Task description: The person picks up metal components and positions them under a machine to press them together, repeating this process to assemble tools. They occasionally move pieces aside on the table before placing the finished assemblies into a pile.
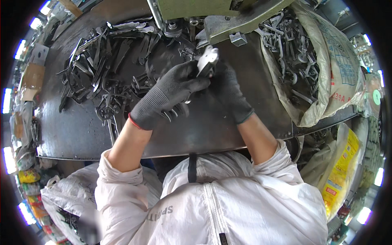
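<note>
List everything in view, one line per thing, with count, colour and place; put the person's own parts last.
metal part: one, silvery, held between both hands
loose metal parts: many, dark grey, heaped on the table's left
table: one, dark steel, centre
machine: one, green, top centre
sack of parts: one, tan, right
yellow bag: one, lower right
jacket: one, white, bottom
left hand: dark glove, on the part
right hand: dark glove, on the part
</note>
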Available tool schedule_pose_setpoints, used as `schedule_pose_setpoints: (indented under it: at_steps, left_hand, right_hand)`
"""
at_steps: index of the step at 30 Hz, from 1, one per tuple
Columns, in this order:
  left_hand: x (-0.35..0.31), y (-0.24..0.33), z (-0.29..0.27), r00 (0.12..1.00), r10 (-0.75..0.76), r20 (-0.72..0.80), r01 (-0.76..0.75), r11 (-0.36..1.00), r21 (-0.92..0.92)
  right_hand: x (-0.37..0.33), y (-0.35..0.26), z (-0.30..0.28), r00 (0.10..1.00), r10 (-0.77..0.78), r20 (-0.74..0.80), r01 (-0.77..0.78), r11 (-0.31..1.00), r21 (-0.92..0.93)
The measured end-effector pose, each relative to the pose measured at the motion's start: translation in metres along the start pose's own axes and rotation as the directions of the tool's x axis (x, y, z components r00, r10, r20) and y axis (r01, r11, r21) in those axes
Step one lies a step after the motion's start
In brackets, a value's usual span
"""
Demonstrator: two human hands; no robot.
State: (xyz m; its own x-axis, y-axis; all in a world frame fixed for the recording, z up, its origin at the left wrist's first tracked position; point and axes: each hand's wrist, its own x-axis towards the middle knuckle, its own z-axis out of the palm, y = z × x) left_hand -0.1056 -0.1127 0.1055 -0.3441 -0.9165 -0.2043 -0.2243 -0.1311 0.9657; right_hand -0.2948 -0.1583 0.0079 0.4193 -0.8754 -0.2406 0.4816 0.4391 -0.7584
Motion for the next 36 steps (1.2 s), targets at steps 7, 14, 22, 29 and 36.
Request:
schedule_pose_setpoints:
  at_steps: [7,14,22,29,36]
  left_hand:
    - [0.010,-0.060,-0.035,0.966,-0.145,-0.212,0.191,0.957,0.218]
    - [0.017,-0.042,-0.024,0.983,-0.096,-0.158,0.039,0.943,-0.331]
    - [0.043,-0.060,-0.040,0.999,0.008,-0.034,-0.017,0.967,-0.255]
    - [0.043,-0.037,-0.027,0.981,-0.179,-0.077,0.158,0.963,-0.217]
    - [0.041,-0.042,-0.051,0.969,0.197,-0.146,-0.017,0.650,0.760]
  right_hand:
    - [0.010,-0.020,-0.025,0.807,-0.478,0.346,0.284,-0.200,-0.938]
    - [-0.028,-0.062,0.038,0.958,-0.158,-0.240,0.064,0.932,-0.357]
    - [-0.016,-0.044,0.032,0.963,-0.212,-0.167,0.094,0.842,-0.531]
    - [-0.008,-0.033,0.033,0.968,-0.216,-0.129,0.136,0.880,-0.455]
    - [0.002,-0.014,0.011,0.985,-0.116,-0.124,0.063,0.930,-0.363]
